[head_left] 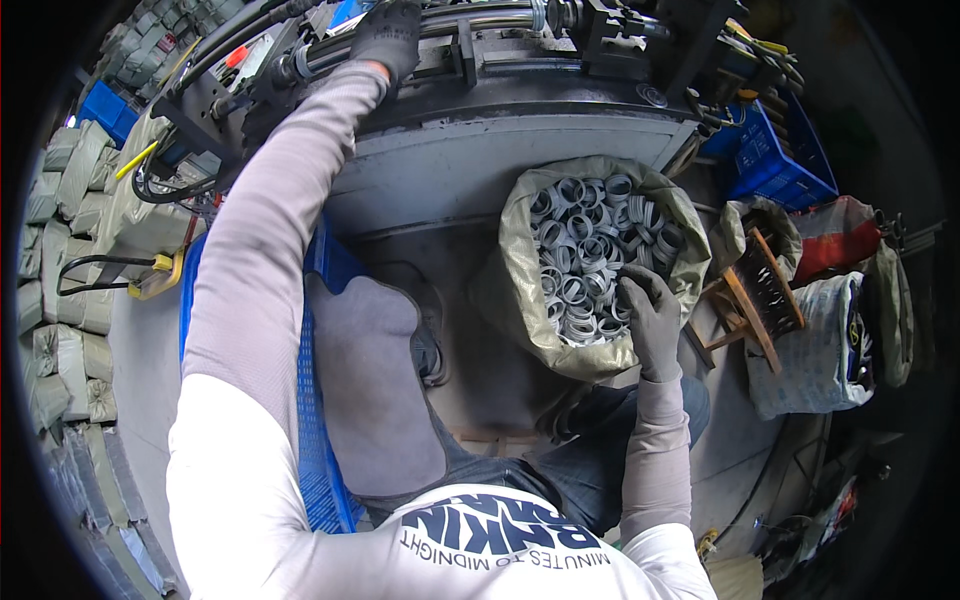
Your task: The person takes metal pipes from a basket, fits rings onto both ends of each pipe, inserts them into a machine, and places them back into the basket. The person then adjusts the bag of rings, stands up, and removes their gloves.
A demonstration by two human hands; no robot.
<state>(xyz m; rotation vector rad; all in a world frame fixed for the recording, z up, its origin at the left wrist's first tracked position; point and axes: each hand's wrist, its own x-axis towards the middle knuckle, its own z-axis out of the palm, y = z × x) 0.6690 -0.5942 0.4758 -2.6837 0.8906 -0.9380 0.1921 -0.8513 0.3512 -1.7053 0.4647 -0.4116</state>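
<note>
My left hand (388,42), in a dark grey glove, is closed over a long metal tube (480,17) on the machine at the top; its fingertips are partly hidden. My right hand (652,322), in a grey glove, is over the near right side of an open woven sack. Its fingers are curled together, and I cannot make out what is between them. Many grey-white rings (585,235) fill the sack (522,290), lying loose in a heap just left of my right fingers.
A dark machine bed (500,112) runs across the top. Right of the sack stand a wooden stool (765,300), a blue crate (780,160) and a white bag (805,350). At left are a blue crate (315,440), a yellow-handled tool (160,275) and stacked wrapped packages (75,230).
</note>
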